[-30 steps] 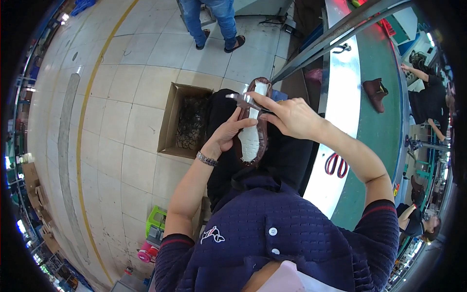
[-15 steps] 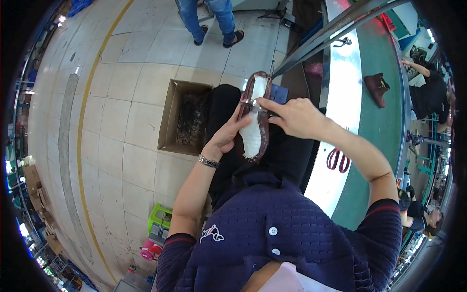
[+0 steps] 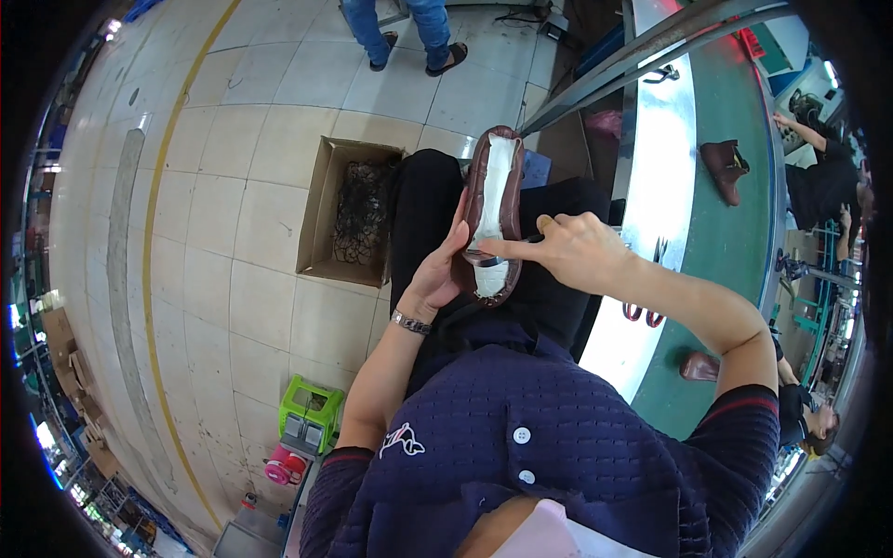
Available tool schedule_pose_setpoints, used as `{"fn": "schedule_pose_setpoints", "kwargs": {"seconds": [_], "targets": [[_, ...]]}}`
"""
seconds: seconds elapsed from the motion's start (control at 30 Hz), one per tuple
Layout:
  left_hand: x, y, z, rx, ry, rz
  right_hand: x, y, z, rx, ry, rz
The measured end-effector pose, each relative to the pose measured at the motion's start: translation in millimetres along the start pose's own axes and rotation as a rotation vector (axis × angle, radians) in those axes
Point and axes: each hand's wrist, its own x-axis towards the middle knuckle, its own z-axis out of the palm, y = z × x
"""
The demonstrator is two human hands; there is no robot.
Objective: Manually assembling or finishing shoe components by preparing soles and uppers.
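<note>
A brown leather shoe (image 3: 511,219) rests bottom up over my lap, its underside showing a long white strip with gathered leather around it. My left hand (image 3: 437,277) is closed around the shoe's left side, thumb near the white strip. In my right hand (image 3: 584,253) is a thin metal blade tool (image 3: 486,261), lying across the white strip toward the end nearest me. The right index finger is stretched along it and presses down. Its handle is mostly hidden in my fingers.
An open cardboard box (image 3: 313,209) with dark scraps stands on the floor at left. To the right runs a green conveyor (image 3: 684,316) with a brown boot (image 3: 722,172) and another brown shoe (image 3: 699,365). Red-handled scissors (image 3: 642,314) lie on the metal ledge. A person's legs (image 3: 402,33) stand ahead.
My right hand has drawn the blade tool along the white strip toward me, from the upper part to the lower part. Another brown shoe has come into sight on the conveyor by my right elbow.
</note>
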Motion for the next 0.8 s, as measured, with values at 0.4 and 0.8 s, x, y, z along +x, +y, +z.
{"fn": "schedule_pose_setpoints", "kwargs": {"seconds": [0.4,0.8], "targets": [[-5.1,-1.5,0.7,0.292,0.315,0.002,5.0,-8.3,-53.7,0.075,0.179,-0.022],[-10.9,9.7,-13.8,0.348,0.081,-0.130,25.0,-12.6,-5.9,0.214,0.366,-0.037]]}}
